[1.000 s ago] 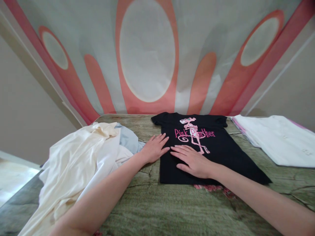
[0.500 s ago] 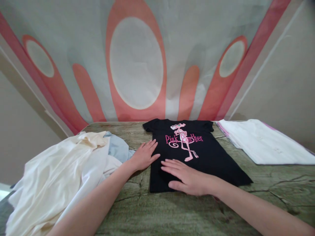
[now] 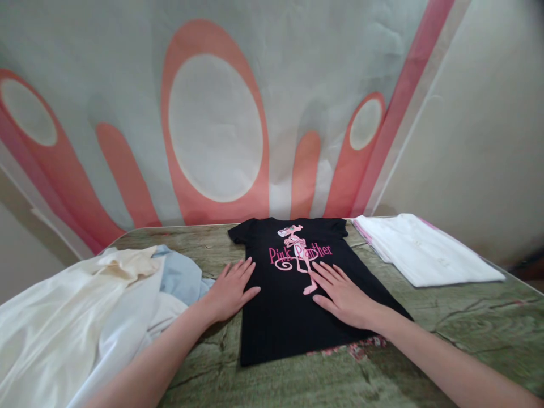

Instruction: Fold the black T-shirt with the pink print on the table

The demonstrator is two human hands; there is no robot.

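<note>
Left hand (image 3: 232, 290): palm down, fingers extended and slightly spread, thumb out; fingertips at the left edge of the black short-sleeved fabric T-shirt with pink cartoon print and "Pink Panther" lettering (image 3: 278, 317). Right hand (image 3: 346, 297): flat on the shirt's front, fingers extended, fingertips by the print's legs. Both relaxed, pressing or resting, not gripping; can't tell how hard. Shirt lies flat mid-table, collar toward the wall. Loose heap of cream, white and pale blue cloth (image 3: 80, 317) left, beside left forearm. Flat folded white fabric stack with pink edging (image 3: 429, 252) right. Green-brown wood-grain table (image 3: 229, 391) underneath.
</note>
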